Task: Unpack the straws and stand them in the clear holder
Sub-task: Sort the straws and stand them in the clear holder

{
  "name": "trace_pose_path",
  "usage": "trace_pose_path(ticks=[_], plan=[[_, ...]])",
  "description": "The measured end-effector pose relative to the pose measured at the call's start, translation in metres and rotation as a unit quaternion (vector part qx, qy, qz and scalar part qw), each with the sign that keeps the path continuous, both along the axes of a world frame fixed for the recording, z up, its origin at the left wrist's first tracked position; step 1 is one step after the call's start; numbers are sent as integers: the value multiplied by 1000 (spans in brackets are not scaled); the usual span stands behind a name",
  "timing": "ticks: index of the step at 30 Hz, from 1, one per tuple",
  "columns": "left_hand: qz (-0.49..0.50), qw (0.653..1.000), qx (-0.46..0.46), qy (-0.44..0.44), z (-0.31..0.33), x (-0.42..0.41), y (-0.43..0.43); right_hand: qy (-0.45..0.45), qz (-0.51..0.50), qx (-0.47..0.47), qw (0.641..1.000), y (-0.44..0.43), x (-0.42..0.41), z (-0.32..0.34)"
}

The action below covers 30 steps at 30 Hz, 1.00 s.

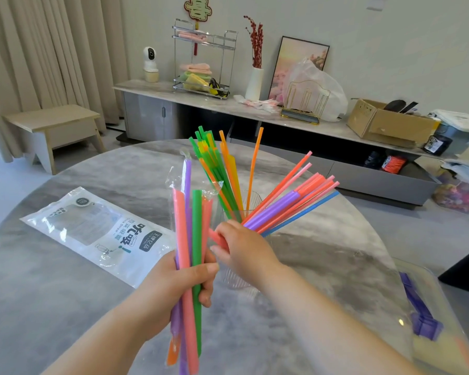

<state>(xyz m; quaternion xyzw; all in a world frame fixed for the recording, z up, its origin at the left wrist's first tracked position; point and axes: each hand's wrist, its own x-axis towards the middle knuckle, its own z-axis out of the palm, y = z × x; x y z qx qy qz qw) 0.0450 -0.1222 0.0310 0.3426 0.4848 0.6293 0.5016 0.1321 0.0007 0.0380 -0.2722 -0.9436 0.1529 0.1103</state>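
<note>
While straws (255, 190) fill holder (251, 201) — grey marble table (322, 253), sideboard (228, 104) behind.

A round grey marbled worktop (79, 307) carries a flat printed plastic bag (98, 234) at left, a clear holder (238, 280) full of straws near the middle, and a clear tray (444, 315) at the right edge.

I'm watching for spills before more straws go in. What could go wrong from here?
1. The straws in the holder lean far to one side, so the light holder might tip.
2. The right hand works close against those straws and could knock them.
3. The left hand grips a loose bundle still partly in wrappers; some may slip out.
</note>
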Motion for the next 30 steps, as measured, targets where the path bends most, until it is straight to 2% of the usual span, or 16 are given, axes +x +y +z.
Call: trace_pose_path(ticks=[6, 11, 13, 15, 17, 21, 27, 30], plan=[[-4, 999, -32, 37, -1, 7, -5, 25, -12, -29, 999, -1, 9, -7], [2, 996, -45, 76, 3, 17, -3, 103, -56, -108, 987, -2, 33, -7], [13, 993, -59, 102, 3, 21, -2, 182, -97, -131, 970, -3, 43, -3], [23, 989, -77, 123, 2, 25, -2, 291, -127, -180, 931, -8, 49, 4], [28, 986, -94, 136, 1, 28, -1, 354, -117, -239, 897, -17, 51, 11], [21, 980, -111, 166, 0, 31, -2, 331, -64, -320, 885, -38, 44, 16], [33, 981, -109, 156, 2, 29, -2, 293, -108, -270, 911, -39, 34, 25], [22, 989, -98, 112, 9, 28, -3, 342, -145, -262, 891, -28, 33, 42]])
